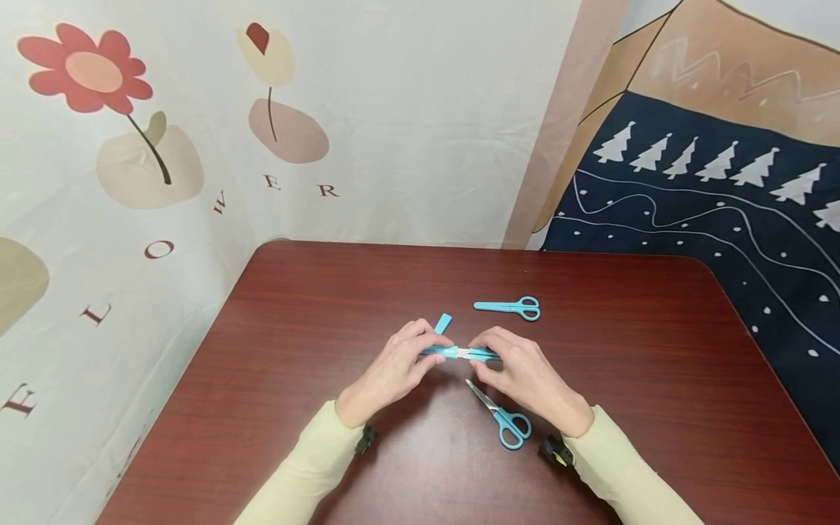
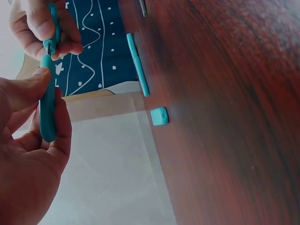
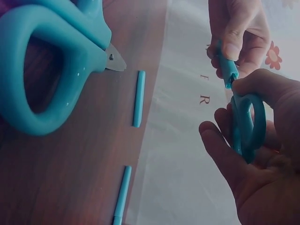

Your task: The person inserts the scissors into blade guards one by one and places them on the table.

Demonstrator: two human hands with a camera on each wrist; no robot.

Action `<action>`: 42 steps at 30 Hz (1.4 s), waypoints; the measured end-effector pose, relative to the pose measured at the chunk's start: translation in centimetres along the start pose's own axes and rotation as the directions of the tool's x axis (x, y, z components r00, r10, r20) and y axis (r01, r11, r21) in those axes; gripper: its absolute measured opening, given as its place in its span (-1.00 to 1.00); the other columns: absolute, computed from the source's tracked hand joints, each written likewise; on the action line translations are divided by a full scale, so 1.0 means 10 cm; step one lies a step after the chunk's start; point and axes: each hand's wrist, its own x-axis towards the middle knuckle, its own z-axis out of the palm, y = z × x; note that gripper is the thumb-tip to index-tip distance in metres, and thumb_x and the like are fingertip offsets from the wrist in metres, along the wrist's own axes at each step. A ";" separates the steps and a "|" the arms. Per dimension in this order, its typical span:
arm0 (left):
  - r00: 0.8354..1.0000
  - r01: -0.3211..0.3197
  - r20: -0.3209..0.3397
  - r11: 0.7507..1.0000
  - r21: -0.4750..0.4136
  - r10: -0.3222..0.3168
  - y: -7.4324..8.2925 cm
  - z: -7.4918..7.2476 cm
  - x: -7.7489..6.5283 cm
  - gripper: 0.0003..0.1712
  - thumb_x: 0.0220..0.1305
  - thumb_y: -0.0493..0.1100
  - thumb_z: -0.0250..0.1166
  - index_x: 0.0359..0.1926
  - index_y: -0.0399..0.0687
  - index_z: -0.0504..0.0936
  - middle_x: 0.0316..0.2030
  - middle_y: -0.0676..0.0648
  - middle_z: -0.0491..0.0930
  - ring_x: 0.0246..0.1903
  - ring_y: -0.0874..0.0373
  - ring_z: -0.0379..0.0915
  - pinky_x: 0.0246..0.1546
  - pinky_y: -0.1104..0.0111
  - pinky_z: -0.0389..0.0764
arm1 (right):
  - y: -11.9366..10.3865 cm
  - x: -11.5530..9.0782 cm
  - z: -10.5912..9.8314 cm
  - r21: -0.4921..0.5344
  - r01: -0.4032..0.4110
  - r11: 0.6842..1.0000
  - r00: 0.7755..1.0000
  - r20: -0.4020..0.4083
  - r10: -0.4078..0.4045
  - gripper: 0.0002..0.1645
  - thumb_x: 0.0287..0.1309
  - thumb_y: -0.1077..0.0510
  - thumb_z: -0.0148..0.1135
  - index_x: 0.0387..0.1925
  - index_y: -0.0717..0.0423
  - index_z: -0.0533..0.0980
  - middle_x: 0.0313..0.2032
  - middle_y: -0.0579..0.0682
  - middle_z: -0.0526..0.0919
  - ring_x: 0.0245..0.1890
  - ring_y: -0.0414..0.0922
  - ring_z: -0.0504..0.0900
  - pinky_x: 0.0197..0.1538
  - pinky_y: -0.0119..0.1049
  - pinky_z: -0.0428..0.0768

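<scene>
My left hand (image 1: pixel 397 361) pinches a light-blue blade cover (image 2: pixel 47 112) between thumb and fingers. With the thumb and fingers of my right hand (image 1: pixel 525 370), I hold blue-handled scissors (image 1: pixel 484 354). Their blades point left into the cover's mouth, and a short silvery stretch shows between cover and handles. The blade tips are hidden inside the cover. Just beyond my left fingers lies a loose blue blade cover (image 1: pixel 444 322). Below my right hand rests a second pair of scissors (image 1: pixel 513 430), its blades bare and pointing up and left.
A third pair of scissors (image 1: pixel 499 306), its blades covered, lies farther back on the reddish-brown table (image 1: pixel 623 313). Printed cloth hangings (image 1: pixel 420 131) stand behind and beside the table. Each wrist wears a small dark camera (image 1: pixel 556 450).
</scene>
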 end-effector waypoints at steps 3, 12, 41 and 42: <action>1.000 -0.017 0.009 1.000 0.001 0.017 0.01 0.01 0.02 -0.77 0.30 -0.30 0.45 -0.03 -0.10 0.76 -0.25 0.04 0.52 -0.27 0.17 0.38 -0.23 0.36 0.48 | 0.00 0.01 0.00 0.021 0.013 1.000 1.000 0.008 -0.013 -0.78 0.14 0.25 0.50 -0.18 0.07 0.65 -0.20 -0.14 0.66 -0.32 -0.27 0.58 -0.28 -0.38 0.61; 1.000 -0.009 -0.002 1.000 -0.018 0.009 0.01 0.01 -0.01 -0.77 0.29 -0.27 0.47 -0.03 -0.07 0.78 -0.20 0.06 0.57 -0.31 0.21 0.39 -0.28 0.40 0.49 | 0.00 0.01 0.04 0.068 0.009 0.998 1.000 0.026 -0.010 -0.80 0.17 0.25 0.49 -0.17 0.04 0.66 -0.18 -0.16 0.67 -0.30 -0.27 0.62 -0.25 -0.37 0.65; 0.997 0.054 -0.041 0.989 -0.135 -0.060 -0.01 -0.01 -0.04 -0.69 0.11 -0.39 0.56 -0.09 -0.11 0.83 -0.36 0.10 0.54 -0.51 0.33 0.36 -0.47 0.48 0.48 | 0.04 -0.02 0.00 0.094 -0.006 0.996 0.998 0.065 0.000 -0.79 0.21 0.23 0.48 -0.14 0.01 0.65 -0.18 -0.21 0.65 -0.29 -0.32 0.58 -0.23 -0.42 0.63; 0.997 0.053 -0.039 0.989 -0.135 -0.059 0.00 -0.01 -0.04 -0.68 0.11 -0.40 0.56 -0.09 -0.11 0.83 -0.36 0.10 0.54 -0.51 0.33 0.35 -0.48 0.48 0.47 | 0.04 -0.02 0.01 0.097 -0.005 0.995 0.998 0.065 -0.002 -0.79 0.21 0.23 0.48 -0.14 0.01 0.65 -0.18 -0.21 0.65 -0.29 -0.31 0.58 -0.23 -0.41 0.63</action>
